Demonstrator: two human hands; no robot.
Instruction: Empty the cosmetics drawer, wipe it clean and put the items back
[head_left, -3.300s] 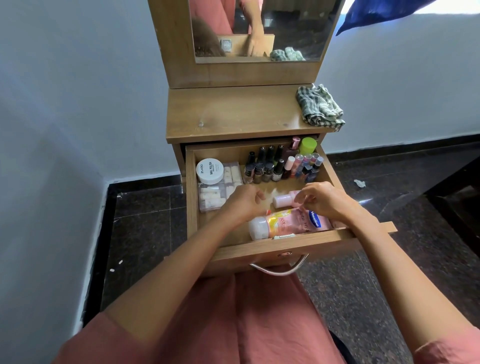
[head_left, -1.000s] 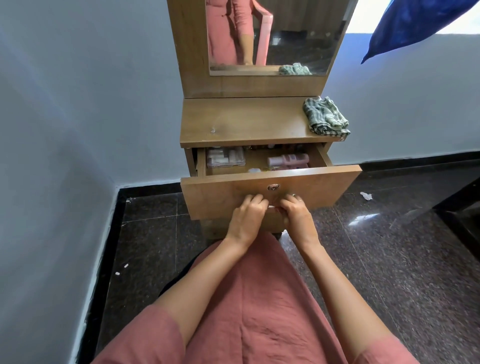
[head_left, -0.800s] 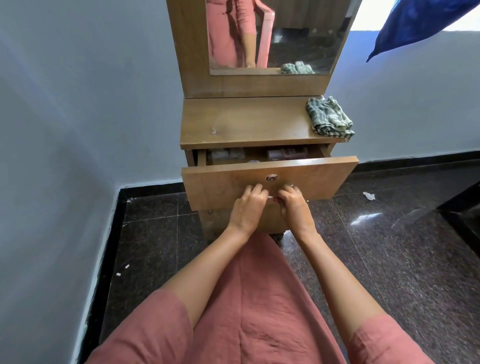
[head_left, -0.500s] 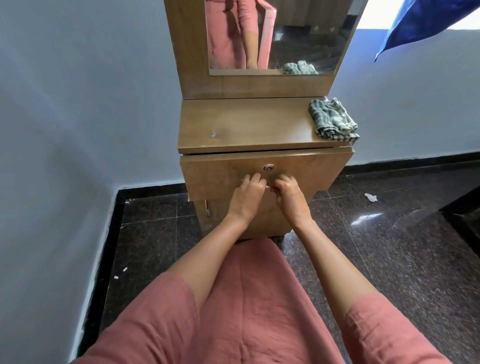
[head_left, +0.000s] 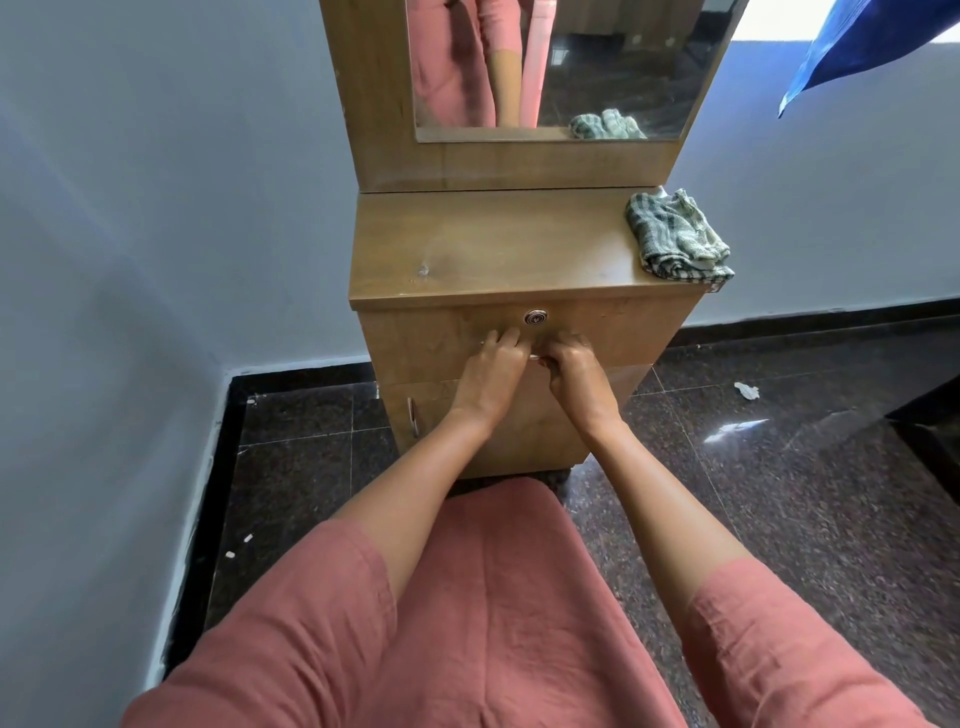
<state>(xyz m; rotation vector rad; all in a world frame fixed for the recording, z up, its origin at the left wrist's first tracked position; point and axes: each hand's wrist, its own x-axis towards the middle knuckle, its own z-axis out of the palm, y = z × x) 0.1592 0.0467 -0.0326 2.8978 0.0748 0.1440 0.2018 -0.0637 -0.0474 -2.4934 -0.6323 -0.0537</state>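
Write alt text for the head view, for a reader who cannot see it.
A person's left hand and right hand grip the handle of a closed wooden drawer under a mirror. A checked cloth lies on the top, far right.

One wooden dressing unit (head_left: 493, 244) with one mirror (head_left: 597, 62), one drawer (head_left: 613, 332), one round lock (head_left: 535, 317) and one drawer handle (head_left: 535, 356). Two hands: the left hand (head_left: 491, 371) and the right hand (head_left: 574, 374). One checked cloth (head_left: 675, 236), one blue cloth (head_left: 857, 47), one crumpled white scrap (head_left: 746, 391).
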